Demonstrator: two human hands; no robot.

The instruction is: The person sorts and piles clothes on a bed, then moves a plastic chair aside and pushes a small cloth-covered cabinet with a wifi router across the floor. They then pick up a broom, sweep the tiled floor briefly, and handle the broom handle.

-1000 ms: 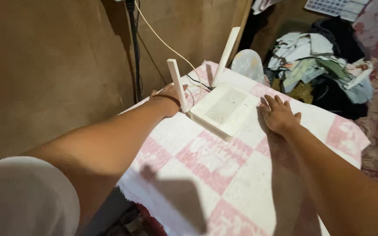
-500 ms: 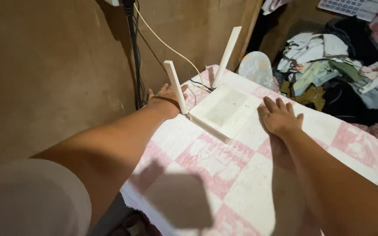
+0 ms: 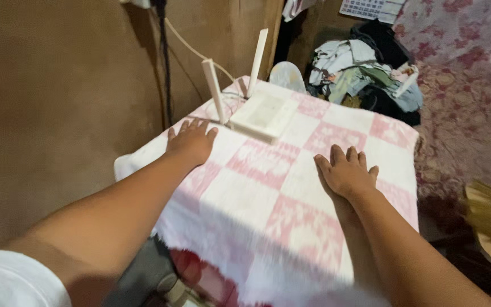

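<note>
Head view: a person leans over a small table [image 3: 393, 170] covered with a pink-and-white checked cloth [image 3: 268, 199], both arms stretched out over it.
Left hand: the left hand [image 3: 191, 141] lies palm down on the cloth near the table's left edge, fingers spread and flat, gripping nothing.
Right hand: the right hand [image 3: 346, 173] lies palm down toward the right side of the cloth, fingers together and flat, also holding nothing.
Thing nearest: a flat white plastic router box with two upright antennas [image 3: 262, 113] sits at the table's far left corner, close to the brown wall [image 3: 58, 102].
Direction from the fingers: the router lies just beyond and slightly right of the left fingertips [image 3: 197, 124], near but apart; from the right hand it lies farther off, ahead and to the left.
Nearer hand: the left, clearly.
Long axis: the box runs diagonally, from the far corner toward the middle of the table; the near antenna [image 3: 213, 90] stands almost above the left fingertips.
Cables: a black cord [image 3: 162, 62] and a pale wire [image 3: 191, 46] hang down the wall behind the router.
Around: a heap of mixed clothes [image 3: 365, 74] lies on the floor beyond the far edge.
</note>
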